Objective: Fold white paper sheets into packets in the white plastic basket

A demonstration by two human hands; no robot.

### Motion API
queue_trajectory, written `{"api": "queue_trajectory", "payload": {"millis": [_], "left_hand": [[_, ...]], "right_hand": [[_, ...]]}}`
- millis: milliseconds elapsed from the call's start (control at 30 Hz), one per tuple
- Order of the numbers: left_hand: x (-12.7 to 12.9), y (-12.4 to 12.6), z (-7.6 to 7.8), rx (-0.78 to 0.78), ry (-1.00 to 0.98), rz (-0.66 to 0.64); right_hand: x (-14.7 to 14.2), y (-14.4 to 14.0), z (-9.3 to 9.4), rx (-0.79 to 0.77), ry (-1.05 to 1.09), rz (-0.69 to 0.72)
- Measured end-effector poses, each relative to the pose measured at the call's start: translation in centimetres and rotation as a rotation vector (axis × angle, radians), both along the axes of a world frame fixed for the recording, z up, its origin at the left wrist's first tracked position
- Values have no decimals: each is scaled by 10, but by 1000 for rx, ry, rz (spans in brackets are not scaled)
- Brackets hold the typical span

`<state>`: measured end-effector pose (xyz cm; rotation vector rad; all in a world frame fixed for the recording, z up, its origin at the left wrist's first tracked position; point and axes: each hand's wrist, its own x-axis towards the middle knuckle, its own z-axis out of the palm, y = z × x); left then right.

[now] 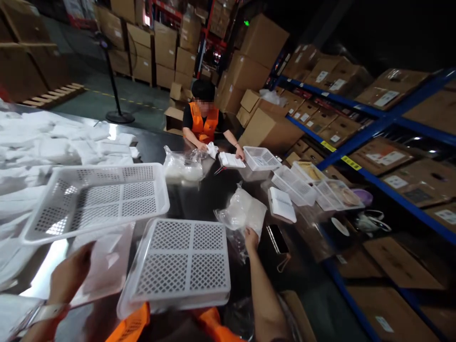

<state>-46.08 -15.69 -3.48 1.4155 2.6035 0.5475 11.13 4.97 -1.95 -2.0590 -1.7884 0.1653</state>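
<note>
My right hand [251, 238] reaches forward, its fingers closed at the near edge of a clear plastic bag [245, 206] with white contents. Low on the left, my left hand [73, 270] is over a pinkish translucent plastic sheet or bag [110, 266]. Its fingers are dark and blurred, so their grip cannot be made out. Between my arms, a white plastic basket [190, 256] lies with its perforated bottom facing up. Behind my left hand a larger white basket [162, 190] stands upright with nothing in it.
White folded pieces [71, 137] pile up at left. Another filled plastic bag [183, 166] lies farther back. Right of my right hand are a phone [278, 239] and a white stack [281, 204]. A co-worker in an orange vest [204, 121] handles white items opposite, beside several small baskets [261, 158].
</note>
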Motion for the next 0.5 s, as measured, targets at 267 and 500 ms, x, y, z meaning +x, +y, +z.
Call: {"api": "queue_trajectory", "payload": {"millis": [267,500], "left_hand": [[37,11,75,444,55,163],[139,15,55,572,208,-546]], "right_hand": [[-28,33,-12,-312,-451,448],[-50,56,-20,-401,-671,415]]}}
